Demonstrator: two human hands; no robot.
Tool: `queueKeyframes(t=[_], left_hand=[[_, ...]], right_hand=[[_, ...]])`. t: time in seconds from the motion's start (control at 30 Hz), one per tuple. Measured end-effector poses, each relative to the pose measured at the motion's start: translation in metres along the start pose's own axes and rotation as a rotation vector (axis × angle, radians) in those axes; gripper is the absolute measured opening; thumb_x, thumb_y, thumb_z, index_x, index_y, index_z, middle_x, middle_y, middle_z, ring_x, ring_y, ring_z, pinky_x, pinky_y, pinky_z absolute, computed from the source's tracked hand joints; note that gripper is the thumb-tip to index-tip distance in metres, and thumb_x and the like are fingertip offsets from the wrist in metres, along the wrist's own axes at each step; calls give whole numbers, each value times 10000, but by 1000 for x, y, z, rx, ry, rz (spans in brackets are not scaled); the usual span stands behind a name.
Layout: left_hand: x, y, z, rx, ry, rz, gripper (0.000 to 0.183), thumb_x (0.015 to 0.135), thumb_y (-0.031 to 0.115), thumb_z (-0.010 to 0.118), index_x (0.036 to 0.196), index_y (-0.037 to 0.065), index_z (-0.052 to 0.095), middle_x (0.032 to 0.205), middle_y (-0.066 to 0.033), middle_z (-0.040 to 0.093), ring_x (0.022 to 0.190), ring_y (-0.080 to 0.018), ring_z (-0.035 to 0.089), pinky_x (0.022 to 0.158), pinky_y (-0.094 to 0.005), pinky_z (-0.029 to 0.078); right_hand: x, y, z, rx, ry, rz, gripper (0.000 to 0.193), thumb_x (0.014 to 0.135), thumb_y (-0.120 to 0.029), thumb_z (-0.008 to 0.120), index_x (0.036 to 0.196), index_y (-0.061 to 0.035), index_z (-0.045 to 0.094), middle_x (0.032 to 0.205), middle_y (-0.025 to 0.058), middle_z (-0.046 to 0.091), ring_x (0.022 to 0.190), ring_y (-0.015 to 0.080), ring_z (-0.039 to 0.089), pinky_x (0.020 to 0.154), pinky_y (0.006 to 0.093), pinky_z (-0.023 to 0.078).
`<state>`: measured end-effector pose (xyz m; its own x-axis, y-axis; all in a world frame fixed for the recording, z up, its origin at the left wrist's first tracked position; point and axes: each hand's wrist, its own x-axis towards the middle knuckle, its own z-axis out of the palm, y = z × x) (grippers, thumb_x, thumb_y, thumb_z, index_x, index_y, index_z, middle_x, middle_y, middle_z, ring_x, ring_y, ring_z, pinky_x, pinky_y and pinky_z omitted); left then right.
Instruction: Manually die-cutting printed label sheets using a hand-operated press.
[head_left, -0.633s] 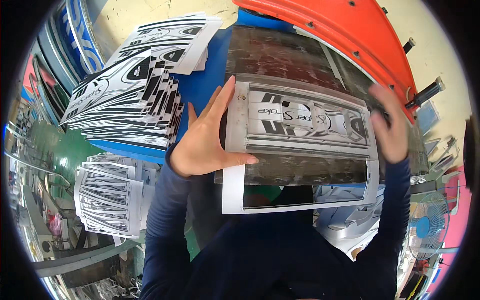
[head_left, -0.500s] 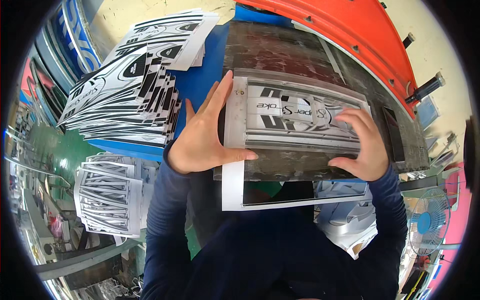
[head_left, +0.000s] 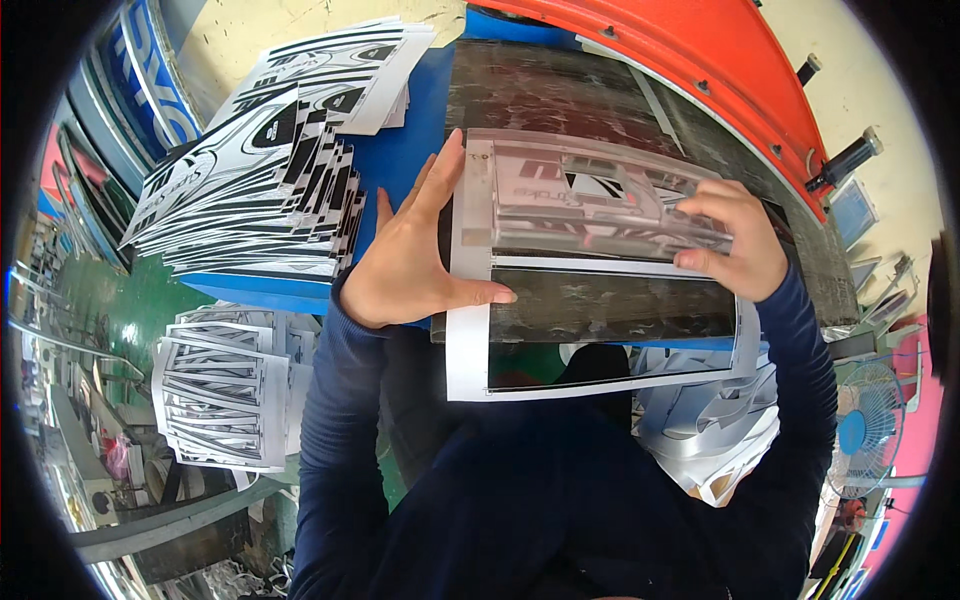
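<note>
A clear plastic cutting die (head_left: 610, 215), a flat plate with raised outlines, is tilted and blurred by motion above a dark, worn board. My right hand (head_left: 738, 238) has its fingers and thumb closed on the die's right end. My left hand (head_left: 410, 265) is spread at the die's left end, fingertips by its far corner and thumb on a white sheet (head_left: 467, 350). That sheet lies partly under the die and overhangs the board's near edge, with a big opening cut out of it. Printed black-and-white shapes show through the die.
The dark board (head_left: 560, 90) rests on a blue table (head_left: 390, 160). A fanned stack of printed sheets (head_left: 230, 190) stands at left, and cut sheets (head_left: 225, 395) lie below it. A red machine arm (head_left: 690, 45) with a black handle (head_left: 848, 160) crosses the far right. Paper scraps (head_left: 705, 430) sit below the board.
My right hand has closed on the die's right end and moved away from me. The die's near edge has come up off the sheet, baring more of the cut opening. My left hand stays nearly in place.
</note>
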<state>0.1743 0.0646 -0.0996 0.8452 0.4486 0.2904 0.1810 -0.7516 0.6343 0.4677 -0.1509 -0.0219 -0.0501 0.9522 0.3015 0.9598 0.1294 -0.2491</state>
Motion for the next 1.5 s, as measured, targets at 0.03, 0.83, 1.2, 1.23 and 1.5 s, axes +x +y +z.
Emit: queueKeyframes(t=[0.03,0.83,1.2,1.23,1.5], left_hand=[[1,-1,1,-58,15,23,1411,567,456,943,1599,140,34,1623,-194,222,1482,-402,252,1097,-747,41],[96,72,46,124,-258,437,558,811,314,799,1239,-9,646,1276,-227,635,1282,-361,554,1036,-383,462],[100,77,46,166,-307,434,656,743,382,836,1246,5,652,1287,-230,627,1231,-369,587,1022,-394,478],[101,80,47,155,-293,404,585,776,340,819,1234,13,662,1278,-214,637,1201,-360,608,1002,-390,493],[83,100,60,370,-214,552,379,875,196,711,1227,63,663,1194,-135,677,1082,-293,667,904,-370,554]], right_hand=[[3,1,-3,-1,2,3,500,696,-331,861,998,15,663,860,137,579,857,342,579,790,400,446],[-66,56,35,876,949,99,671,977,-571,495,1183,60,592,1066,133,650,984,203,605,903,329,450],[-71,58,32,1001,885,117,758,977,-628,426,1289,58,504,1192,158,573,1049,233,503,948,364,357],[-70,57,32,977,891,107,762,974,-629,435,1271,67,516,1191,163,577,1045,234,511,947,368,366],[-66,48,30,897,954,144,709,967,-591,488,1191,73,597,1101,154,658,973,197,616,918,337,461]])
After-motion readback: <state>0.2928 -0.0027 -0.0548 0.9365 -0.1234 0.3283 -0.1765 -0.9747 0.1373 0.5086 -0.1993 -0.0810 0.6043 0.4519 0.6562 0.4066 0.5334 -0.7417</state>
